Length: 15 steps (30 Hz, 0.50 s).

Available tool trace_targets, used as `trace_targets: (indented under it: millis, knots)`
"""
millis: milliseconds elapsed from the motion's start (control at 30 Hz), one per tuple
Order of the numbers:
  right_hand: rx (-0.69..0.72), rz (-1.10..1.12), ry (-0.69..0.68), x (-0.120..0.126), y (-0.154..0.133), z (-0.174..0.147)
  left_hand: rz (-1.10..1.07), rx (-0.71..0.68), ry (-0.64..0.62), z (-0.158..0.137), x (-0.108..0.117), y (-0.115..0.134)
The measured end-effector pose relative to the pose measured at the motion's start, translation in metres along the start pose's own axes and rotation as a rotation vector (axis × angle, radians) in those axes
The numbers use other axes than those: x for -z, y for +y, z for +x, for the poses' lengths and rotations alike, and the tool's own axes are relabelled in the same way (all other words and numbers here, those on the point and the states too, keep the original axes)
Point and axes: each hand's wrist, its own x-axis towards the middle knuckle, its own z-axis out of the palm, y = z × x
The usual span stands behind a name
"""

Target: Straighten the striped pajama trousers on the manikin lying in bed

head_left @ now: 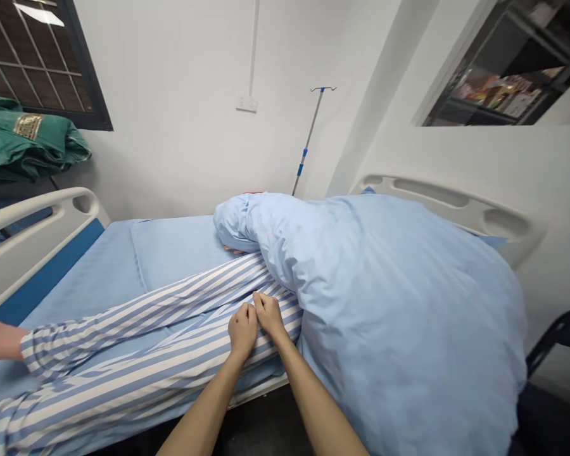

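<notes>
My left hand [243,330] is closed against the upper leg of the blue-and-white striped trousers [171,354], knuckles up. Right beside it, my right hand [268,315] is curled shut as well, with the thumbs close together. Both appear to grip the trouser cloth, though the fingertips are hidden underneath. A figure lies on the bed wearing the trousers; one bare foot [0,340] shows at the left. A light blue quilt [384,285] is folded back over the upper body, just to the right of my hands. A few fingers [232,250] peek out below its edge.
The bed has a light blue sheet [171,240], a footboard [38,209] on the left and a headboard [456,199] on the right. An IV pole [308,139] stands behind it. A green bundle [33,142] lies at far left, a black chair [558,342] at far right.
</notes>
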Motion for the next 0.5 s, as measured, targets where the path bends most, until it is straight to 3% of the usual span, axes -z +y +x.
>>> trace_targets:
  millis: [133,300,400,500]
  knots:
    - [-0.050,0.122,0.063,0.000,0.003,0.003,-0.079,-0.037,-0.040,0.007,0.003,0.006]
    - [-0.112,0.338,0.118,0.002,0.013,0.010,-0.344,-0.161,-0.041,0.021,0.005,0.034]
    - [-0.120,0.400,0.126,0.003,0.015,0.010,-0.431,-0.102,0.018,0.026,-0.003,0.042]
    - [-0.146,0.380,0.137,0.004,0.014,0.009,-0.297,-0.023,0.036,0.026,-0.016,0.036]
